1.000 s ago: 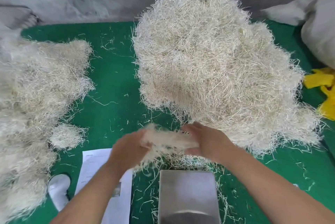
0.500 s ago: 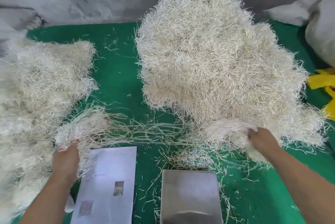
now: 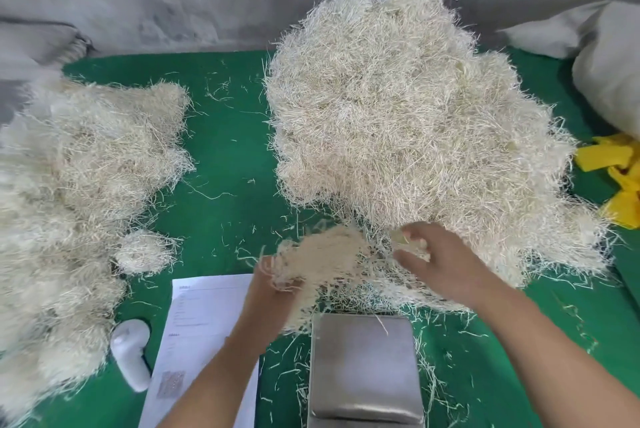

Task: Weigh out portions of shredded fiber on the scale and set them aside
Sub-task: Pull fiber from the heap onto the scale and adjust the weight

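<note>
- Gathering a fresh portion: my left hand (image 3: 268,292) has its grip closed round a tuft of shredded fiber (image 3: 322,254), which hangs blurred just above and beside the far-left corner of the scale pan (image 3: 363,362).
- My right hand (image 3: 438,259) sits at the near edge of the big fiber heap (image 3: 398,123), fingers (image 3: 410,259) curled and pinching a small pale clump there; how tight that grip is I cannot tell exactly.
- Nothing but a single stray strand lies on the steel pan, so I judge this portion is not yet weighed.
- Portions already set aside look to be the spread of fiber on the left (image 3: 69,185), with one small separate wad (image 3: 145,251) at its near edge. Much of the big heap remains, so I judge plenty of weighing is left.
- Counting what I see: two hands, one scale, one large supply heap, one set-aside mass whose separate portions I cannot count, and one small wad.
- Also on the green desk (image 3: 225,137): one printed sheet (image 3: 204,341), one white plastic object (image 3: 131,355), yellow material (image 3: 616,182) at the right edge, and one pale sack (image 3: 606,57) behind it.
</note>
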Tool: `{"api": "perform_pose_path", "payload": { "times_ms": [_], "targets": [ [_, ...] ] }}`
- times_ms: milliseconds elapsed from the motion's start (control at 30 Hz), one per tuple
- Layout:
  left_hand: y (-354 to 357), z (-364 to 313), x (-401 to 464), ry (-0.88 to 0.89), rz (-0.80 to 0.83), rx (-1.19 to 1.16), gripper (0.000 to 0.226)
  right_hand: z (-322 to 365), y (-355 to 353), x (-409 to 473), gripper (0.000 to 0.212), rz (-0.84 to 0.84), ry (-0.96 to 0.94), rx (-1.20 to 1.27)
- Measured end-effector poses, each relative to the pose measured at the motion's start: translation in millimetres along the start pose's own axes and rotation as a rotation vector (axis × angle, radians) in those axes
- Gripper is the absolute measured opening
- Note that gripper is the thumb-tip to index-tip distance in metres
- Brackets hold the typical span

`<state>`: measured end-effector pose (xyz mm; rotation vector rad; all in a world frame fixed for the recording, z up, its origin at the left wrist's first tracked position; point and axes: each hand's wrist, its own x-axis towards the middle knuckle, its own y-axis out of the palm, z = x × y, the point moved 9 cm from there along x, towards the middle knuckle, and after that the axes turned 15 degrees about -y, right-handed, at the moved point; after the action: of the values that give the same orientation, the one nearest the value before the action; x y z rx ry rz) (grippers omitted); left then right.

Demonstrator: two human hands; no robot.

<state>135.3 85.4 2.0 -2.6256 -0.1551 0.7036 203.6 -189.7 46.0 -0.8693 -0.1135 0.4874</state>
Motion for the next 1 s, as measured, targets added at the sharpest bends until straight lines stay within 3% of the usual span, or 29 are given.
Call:
{"api": "perform_pose_path", "payload": {
  "times_ms": [67, 133, 200, 267, 367, 467, 500, 533, 600, 633, 700, 767, 800, 833, 867, 933, 1000],
  "targets": [
    [29, -24, -12, 0.082, 0.083, -0.055, 0.037, 23, 36, -8, 0.089, -0.059, 0.109, 0.494],
    [65, -37, -28, 0.085, 0.239, -0.176, 0.028, 48, 84, -17, 0.094, 0.022, 0.23, 0.894],
    [85, -41, -40, 0.008, 0.3, -0.266, 0.044, 57, 109, -25, 0.068, 0.035, 0.29, 1.208],
    [84, -40, -48, -0.092, 0.356, -0.464, 0.062, 50, 112, -33, 0.034, -0.041, 0.36, 1.362],
    [57, -29, -50, -0.206, 0.435, -0.702, 0.051, 18, 89, -55, 0.028, -0.257, 0.452, 1.228],
    [19, 10, -49, -0.297, 0.159, -0.728, 0.032, 3, 49, -77, 0.04, -0.52, 0.401, 0.958],
    [20, 19, -55, -0.327, 0.149, -0.728, 0.031, 13, 42, -80, 0.051, -0.526, 0.316, 0.86],
    [35, 20, -64, -0.353, 0.25, -0.712, 0.035, 26, 44, -79, 0.055, -0.485, 0.216, 0.78],
    [81, 13, -92, -0.45, 0.54, -0.658, 0.067, 63, 65, -74, 0.047, -0.315, 0.044, 0.689],
    [94, 14, -99, -0.482, 0.562, -0.646, 0.077, 83, 80, -70, 0.035, -0.207, -0.048, 0.623],
    [94, 18, -98, -0.541, 0.396, -0.705, 0.064, 104, 100, -71, 0.023, -0.059, -0.196, 0.398],
    [97, 29, -90, -0.594, 0.314, -0.872, 0.043, 100, 102, -79, 0.066, 0.005, -0.212, 0.029],
    [96, 34, -86, -0.624, 0.3, -1.01, 0.045, 93, 99, -86, 0.086, -0.02, -0.188, -0.017],
    [96, 41, -84, -0.645, 0.294, -1.139, 0.05, 86, 97, -93, 0.089, -0.076, -0.19, 0.04],
    [100, 43, -86, -0.661, 0.328, -1.207, 0.051, 80, 94, -100, 0.079, -0.143, -0.19, 0.155],
    [101, 49, -88, -0.637, 0.313, -1.008, 0.041, 57, 96, -104, 0.058, -0.205, -0.094, 0.309],
    [94, 60, -90, -0.596, 0.28, -0.542, 0.029, 35, 97, -103, 0.054, -0.193, 0.031, 0.318]
  ]
}}
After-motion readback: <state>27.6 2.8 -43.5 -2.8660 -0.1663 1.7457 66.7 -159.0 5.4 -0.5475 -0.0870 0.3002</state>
